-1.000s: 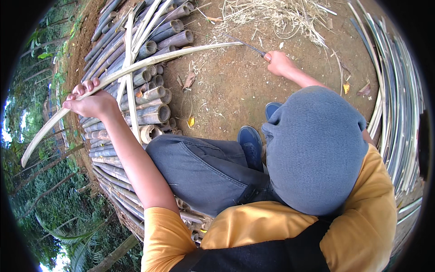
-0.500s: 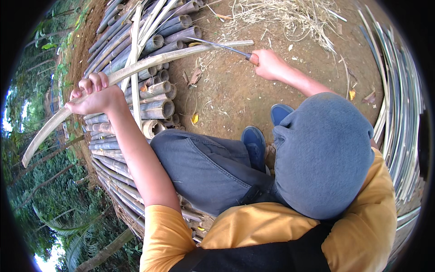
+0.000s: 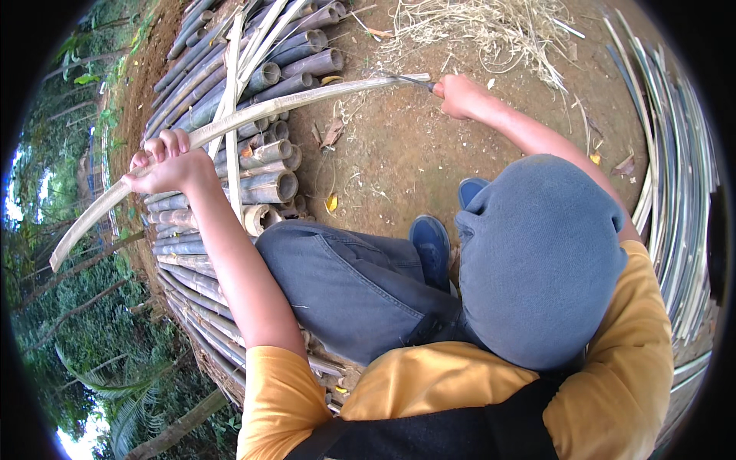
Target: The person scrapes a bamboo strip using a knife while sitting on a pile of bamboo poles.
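My left hand (image 3: 172,165) is closed round a long, pale split-bamboo strip (image 3: 307,98), toward its left end. The strip bows across the view from the far left, over the stacked poles, to above the bare ground. My right hand (image 3: 465,97) grips a knife (image 3: 406,77) by its handle, beyond the strip's right end. The knife's thin dark blade points left and lies at the strip's tip; whether it touches or sits just over it I cannot tell.
Dark bamboo poles (image 3: 264,186) are stacked at left, with pale strips (image 3: 231,115) across them. Shavings (image 3: 491,31) lie on the soil at the far side. Long split strips (image 3: 678,199) line the right edge. A rounded grey-blue cloth shape (image 3: 544,261) hides part of my right side.
My right hand has moved slightly right and the knife blade has come down to the strip's tip. My left hand and the strip have shifted a little to the right.
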Demonstrator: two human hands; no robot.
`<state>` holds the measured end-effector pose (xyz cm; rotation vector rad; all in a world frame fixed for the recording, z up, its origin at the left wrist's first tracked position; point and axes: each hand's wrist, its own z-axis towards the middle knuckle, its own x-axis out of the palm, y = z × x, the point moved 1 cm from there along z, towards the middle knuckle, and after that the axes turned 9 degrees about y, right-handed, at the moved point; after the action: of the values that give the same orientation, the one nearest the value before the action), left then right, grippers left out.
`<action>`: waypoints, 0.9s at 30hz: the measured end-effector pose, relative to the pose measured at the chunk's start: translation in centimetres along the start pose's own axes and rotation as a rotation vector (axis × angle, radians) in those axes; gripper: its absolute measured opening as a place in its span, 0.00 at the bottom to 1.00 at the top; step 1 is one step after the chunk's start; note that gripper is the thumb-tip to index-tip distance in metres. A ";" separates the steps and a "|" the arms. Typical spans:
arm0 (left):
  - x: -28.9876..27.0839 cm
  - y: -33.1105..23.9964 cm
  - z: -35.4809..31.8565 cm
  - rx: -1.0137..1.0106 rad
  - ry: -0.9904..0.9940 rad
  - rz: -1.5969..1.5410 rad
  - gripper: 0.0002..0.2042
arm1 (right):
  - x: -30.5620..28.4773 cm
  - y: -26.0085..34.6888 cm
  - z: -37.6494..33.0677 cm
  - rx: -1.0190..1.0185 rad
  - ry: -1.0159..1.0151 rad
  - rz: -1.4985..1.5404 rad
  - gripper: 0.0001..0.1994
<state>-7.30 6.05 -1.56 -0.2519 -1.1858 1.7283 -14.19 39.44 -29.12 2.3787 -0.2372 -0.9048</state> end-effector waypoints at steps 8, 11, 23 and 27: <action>0.0 -0.4 0.9 -0.041 0.330 -0.107 0.24 | -0.2 3.5 -5.5 -0.195 -0.100 0.141 0.03; 0.4 -0.2 0.9 -0.052 0.384 -0.115 0.24 | 1.4 0.6 -2.8 -0.092 -0.083 0.141 0.03; -0.1 -0.4 1.0 -0.030 0.311 -0.050 0.23 | 0.9 1.2 -2.5 -0.124 -0.042 0.113 0.07; -0.1 -0.4 0.9 -0.023 0.275 -0.003 0.23 | 3.0 1.5 -2.5 -0.208 -0.097 0.171 0.06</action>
<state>-7.56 5.44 -0.89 -0.4854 -1.0031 1.6183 -10.22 38.26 -28.41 2.0923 -0.3606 -0.9169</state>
